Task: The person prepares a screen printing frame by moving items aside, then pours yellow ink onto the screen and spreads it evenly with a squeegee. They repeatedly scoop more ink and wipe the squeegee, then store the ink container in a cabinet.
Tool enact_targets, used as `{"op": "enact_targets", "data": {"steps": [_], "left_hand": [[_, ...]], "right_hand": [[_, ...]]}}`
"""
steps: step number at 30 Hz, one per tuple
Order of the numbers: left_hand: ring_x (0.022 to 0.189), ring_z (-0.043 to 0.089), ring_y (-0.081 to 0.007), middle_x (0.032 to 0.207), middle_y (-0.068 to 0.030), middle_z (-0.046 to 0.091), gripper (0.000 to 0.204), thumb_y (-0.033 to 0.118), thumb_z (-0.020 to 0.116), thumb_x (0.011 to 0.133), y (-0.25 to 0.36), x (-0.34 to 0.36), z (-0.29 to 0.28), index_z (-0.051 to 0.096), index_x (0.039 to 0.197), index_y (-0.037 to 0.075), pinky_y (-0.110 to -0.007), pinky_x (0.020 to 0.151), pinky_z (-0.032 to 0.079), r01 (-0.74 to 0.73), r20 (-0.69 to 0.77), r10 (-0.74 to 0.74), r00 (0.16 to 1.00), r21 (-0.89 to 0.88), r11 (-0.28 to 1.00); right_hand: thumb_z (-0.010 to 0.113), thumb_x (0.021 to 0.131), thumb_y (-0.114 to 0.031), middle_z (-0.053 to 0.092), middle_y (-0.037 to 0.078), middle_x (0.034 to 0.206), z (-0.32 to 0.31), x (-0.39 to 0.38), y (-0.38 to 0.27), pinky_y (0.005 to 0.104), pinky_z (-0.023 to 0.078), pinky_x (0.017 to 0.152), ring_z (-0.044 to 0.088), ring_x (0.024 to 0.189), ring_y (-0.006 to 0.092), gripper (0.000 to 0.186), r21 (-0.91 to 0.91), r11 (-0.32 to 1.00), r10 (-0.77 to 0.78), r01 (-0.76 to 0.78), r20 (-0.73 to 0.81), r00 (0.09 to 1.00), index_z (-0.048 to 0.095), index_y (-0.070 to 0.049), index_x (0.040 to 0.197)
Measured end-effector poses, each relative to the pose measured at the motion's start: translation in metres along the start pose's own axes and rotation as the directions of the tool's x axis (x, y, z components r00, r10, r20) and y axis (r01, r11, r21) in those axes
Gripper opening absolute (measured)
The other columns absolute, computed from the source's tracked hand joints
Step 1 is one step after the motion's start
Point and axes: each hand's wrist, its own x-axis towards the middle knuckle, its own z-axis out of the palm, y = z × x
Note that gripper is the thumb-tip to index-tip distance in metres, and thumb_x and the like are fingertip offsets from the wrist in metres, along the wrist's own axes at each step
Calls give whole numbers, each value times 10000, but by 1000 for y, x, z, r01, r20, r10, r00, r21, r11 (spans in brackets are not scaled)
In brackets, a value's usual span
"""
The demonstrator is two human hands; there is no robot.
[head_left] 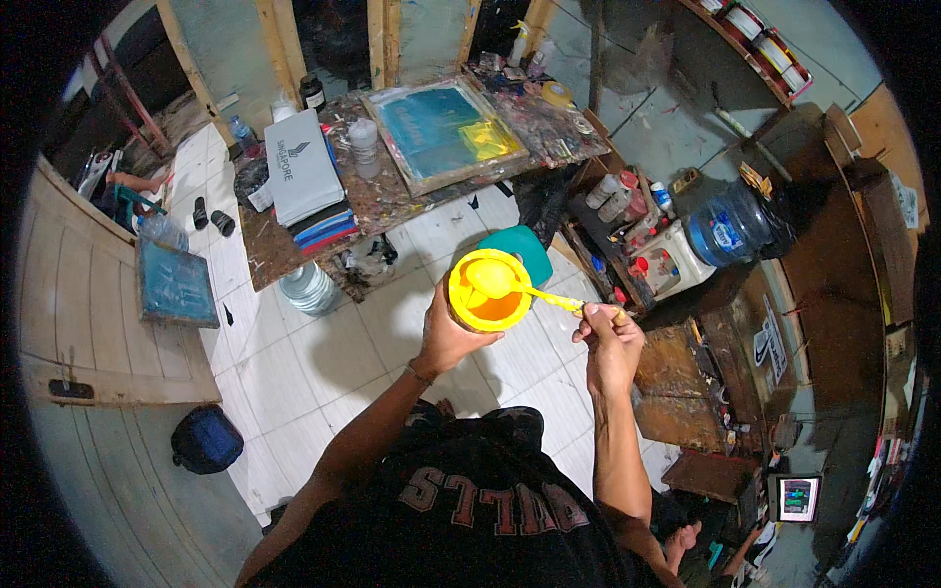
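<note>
My left hand (446, 338) is wrapped round the side of a yellow-coated tub (506, 318) with orange-yellow paint or ink inside. A yellow-smeared spoon (552, 297) has its bowl end over the tub's mouth, loaded with thick yellow paint. Its handle is pinched between the thumb and fingers of my right hand (615, 353). Just beyond the tub is a green stool seat (529, 257), partly covered by it. On the stained table (392, 199) ahead lies a wood-framed printing screen (421, 132), blue-green with a yellow patch of paint at its right.
Grey folded fabric (300, 176) is stacked at the table's left, beside a clear plastic cup (364, 149). Bottles and a large blue water jug (725, 230) crowd the right side. Another screen (176, 284) leans at left. A person (681, 539) is at lower right, another at far left.
</note>
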Motion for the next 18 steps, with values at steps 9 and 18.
{"op": "enact_targets", "data": {"steps": [9,18], "left_hand": [[1248,499,-303,1338,-197,495,1144,276,954,510,-5,5,-34,299,1406,1,-397,1061,399,-30,-64,36,997,87,996],[1277,484,-308,1392,-186,464,1132,310,936,557,-21,17,-84,277,1427,10,-414,1092,366,-58,-147,85,986,182,982]], "right_hand": [[691,882,-103,625,63,770,31,4,-3,305,520,605,572,660,120,119,-44,990,-124,131,133,983,640,5,879],[643,896,-16,698,107,888,79,13,4,302,545,626,645,707,153,59,-397,821,-244,410,405,881,663,-8,951]]}}
